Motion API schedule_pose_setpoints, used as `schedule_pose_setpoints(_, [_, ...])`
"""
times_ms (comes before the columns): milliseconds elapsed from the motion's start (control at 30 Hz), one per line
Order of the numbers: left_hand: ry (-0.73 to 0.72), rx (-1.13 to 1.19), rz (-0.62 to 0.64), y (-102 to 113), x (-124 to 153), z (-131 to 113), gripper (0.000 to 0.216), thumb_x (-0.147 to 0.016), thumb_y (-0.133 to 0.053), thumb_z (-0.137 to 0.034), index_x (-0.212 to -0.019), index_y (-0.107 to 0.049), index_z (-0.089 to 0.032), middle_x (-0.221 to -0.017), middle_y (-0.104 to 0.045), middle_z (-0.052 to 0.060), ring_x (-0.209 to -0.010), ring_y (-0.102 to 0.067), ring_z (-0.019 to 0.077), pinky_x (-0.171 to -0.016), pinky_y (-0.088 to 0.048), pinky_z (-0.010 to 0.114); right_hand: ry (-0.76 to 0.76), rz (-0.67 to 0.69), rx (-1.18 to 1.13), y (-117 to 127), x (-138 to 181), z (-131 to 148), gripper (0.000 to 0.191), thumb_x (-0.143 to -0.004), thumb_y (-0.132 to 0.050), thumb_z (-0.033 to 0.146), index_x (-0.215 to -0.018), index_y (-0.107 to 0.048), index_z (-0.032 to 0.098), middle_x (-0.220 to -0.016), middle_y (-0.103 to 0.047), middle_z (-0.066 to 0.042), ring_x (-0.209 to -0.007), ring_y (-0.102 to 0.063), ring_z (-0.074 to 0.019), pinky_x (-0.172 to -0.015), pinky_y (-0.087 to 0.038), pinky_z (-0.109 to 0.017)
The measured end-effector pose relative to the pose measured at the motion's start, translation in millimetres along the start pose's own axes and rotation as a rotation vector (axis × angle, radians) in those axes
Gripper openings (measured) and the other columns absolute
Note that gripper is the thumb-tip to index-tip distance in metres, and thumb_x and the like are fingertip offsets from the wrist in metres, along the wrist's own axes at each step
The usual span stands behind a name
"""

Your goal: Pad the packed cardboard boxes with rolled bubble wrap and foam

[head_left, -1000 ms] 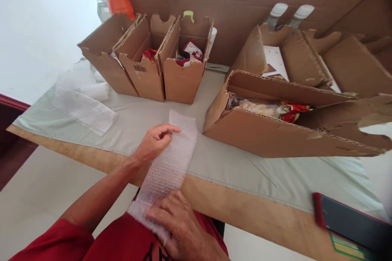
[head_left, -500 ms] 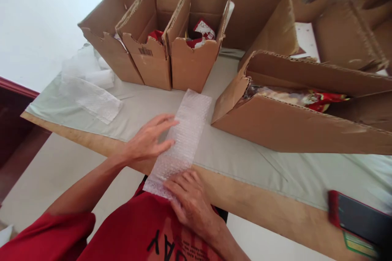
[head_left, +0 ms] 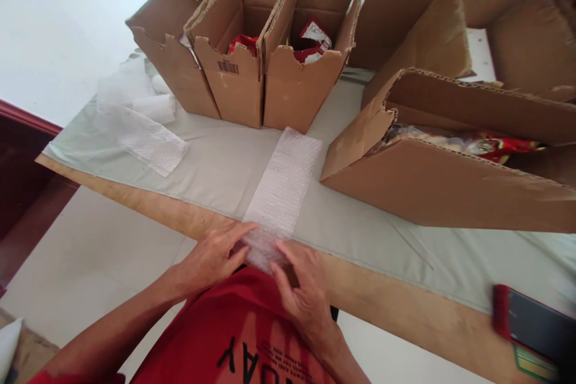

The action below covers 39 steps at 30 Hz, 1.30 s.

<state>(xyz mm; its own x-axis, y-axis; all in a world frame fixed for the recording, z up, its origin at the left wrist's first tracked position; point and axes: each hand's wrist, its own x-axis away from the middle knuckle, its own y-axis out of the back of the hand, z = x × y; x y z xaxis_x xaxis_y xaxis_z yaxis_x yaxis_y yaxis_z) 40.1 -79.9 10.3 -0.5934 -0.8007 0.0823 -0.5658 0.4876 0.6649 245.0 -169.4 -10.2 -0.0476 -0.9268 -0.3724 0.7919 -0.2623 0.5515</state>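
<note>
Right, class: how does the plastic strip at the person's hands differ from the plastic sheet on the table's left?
The strip has the left hand and right hand at its near end; the sheet is untouched.
The strip reaches over the wooden border; the sheet stays on the cloth.
Both are pale, see-through plastic.

Soft, fairly bright light spreads over the bench (head_left: 373, 288). Left of the bubble wrap strip (head_left: 283, 186), the white background (head_left: 76, 18) washes out to glare; the strip itself shows a pale sheen. Right of it, the long cardboard box (head_left: 450, 186) is shadowed inside and stretched by the lens, while the smartphone (head_left: 540, 318) blurs into a darkened edge.
</note>
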Motion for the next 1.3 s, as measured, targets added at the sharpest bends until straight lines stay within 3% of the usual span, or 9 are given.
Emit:
schedule_pose_setpoints(100, [0.023,-0.088,-0.013,-3.5,-5.4,1.3,0.046,-0.093,-0.058,-0.021,-0.138,-0.062,-0.018,-0.107,-0.075,0.013,-0.090,-0.070,0.0255,-0.086,-0.057,0.041,0.052,-0.069,0.118,9.3,6.8,0.8,0.041,-0.092,-0.063,0.010,-0.130,-0.058,0.026,-0.111,-0.071,-0.009,-0.101,-0.065,-0.0240,-0.088,-0.050,-0.042])
schedule_pose_setpoints(300, [-0.116,-0.243,-0.112,-6.7,-4.2,1.6,0.044,-0.094,-0.055,-0.015,-0.138,-0.057,-0.014,-0.099,-0.075,0.011,-0.083,-0.070,0.0235,-0.078,-0.060,0.039,0.217,0.181,0.226,3.6,11.5,-2.0,0.024,-0.098,-0.058,0.016,-0.121,-0.066,0.019,-0.123,-0.071,-0.009,-0.121,-0.059,-0.0275,-0.102,-0.045,-0.046])
schedule_pose_setpoints(567, [-0.151,-0.266,-0.160,-3.3,0.0,1.6,0.045,-0.093,-0.053,-0.010,-0.139,-0.053,-0.012,-0.093,-0.073,0.009,-0.075,-0.069,0.0196,-0.072,-0.061,0.034,0.243,0.185,0.185,-6.2,1.7,-10.8,0.028,-0.097,-0.052,0.006,-0.118,-0.067,0.018,-0.126,-0.072,-0.008,-0.126,-0.059,-0.0260,-0.104,-0.045,-0.046])
schedule_pose_setpoints(700, [-0.184,-0.214,-0.176,4.6,4.2,0.3,0.049,-0.092,-0.059,-0.016,-0.140,-0.052,-0.011,-0.112,-0.069,0.016,-0.101,-0.069,0.0255,-0.086,-0.061,0.040,0.245,0.146,0.162,-3.3,-6.4,-9.1,0.031,-0.097,-0.047,0.002,-0.114,-0.066,0.018,-0.121,-0.074,-0.005,-0.121,-0.062,-0.0236,-0.100,-0.045,-0.043])
schedule_pose_setpoints(767, [-0.247,-0.199,-0.184,8.5,7.1,-1.1,0.051,-0.090,-0.063,-0.019,-0.140,-0.052,-0.011,-0.128,-0.061,0.020,-0.118,-0.062,0.0299,-0.098,-0.057,0.045,0.237,0.173,0.156,-1.7,-9.6,-8.7,0.022,-0.100,-0.052,0.010,-0.115,-0.066,0.018,-0.118,-0.075,-0.005,-0.118,-0.063,-0.0238,-0.101,-0.044,-0.043])
schedule_pose_setpoints(867, [-0.350,-0.209,-0.168,11.0,10.7,-0.6,0.049,-0.089,-0.066,-0.019,-0.136,-0.055,-0.012,-0.134,-0.058,0.021,-0.125,-0.058,0.0318,-0.105,-0.053,0.049,0.232,0.233,0.180,-0.2,-10.4,-9.6,0.021,-0.102,-0.057,0.024,-0.120,-0.064,0.016,-0.120,-0.075,-0.008,-0.118,-0.063,-0.0272,-0.101,-0.044,-0.046])
schedule_pose_setpoints(1100, [-0.458,-0.248,-0.135,2.7,8.1,11.7,0.028,-0.089,-0.060,-0.001,-0.113,-0.065,-0.014,-0.114,-0.072,0.014,-0.122,-0.060,0.0298,-0.099,-0.053,0.048,0.226,0.189,0.146,-2.7,-9.5,-11.1,0.030,-0.097,-0.052,0.003,-0.121,-0.063,0.017,-0.116,-0.075,-0.006,-0.115,-0.065,-0.0241,-0.098,-0.048,-0.044])
schedule_pose_setpoints(1200, [-0.436,-0.160,-0.128,3.4,5.1,13.8,0.027,-0.092,-0.059,-0.003,-0.114,-0.065,-0.016,-0.101,-0.075,0.009,-0.111,-0.065,0.0266,-0.093,-0.055,0.045,0.139,0.146,0.026,-1.6,-11.7,-9.3,0.028,-0.098,-0.052,0.005,-0.119,-0.063,0.020,-0.103,-0.076,-0.004,-0.100,-0.068,-0.0199,-0.089,-0.051,-0.038])
schedule_pose_setpoints(1300, [-0.389,-0.106,-0.125,5.9,-0.6,12.6,0.029,-0.094,-0.057,-0.006,-0.121,-0.063,-0.016,-0.099,-0.075,0.009,-0.099,-0.067,0.0240,-0.085,-0.057,0.041,0.081,0.052,0.046,2.1,-11.6,-8.7,0.027,-0.098,-0.056,0.009,-0.122,-0.062,0.020,-0.106,-0.074,-0.007,-0.096,-0.068,-0.0206,-0.084,-0.052,-0.037])
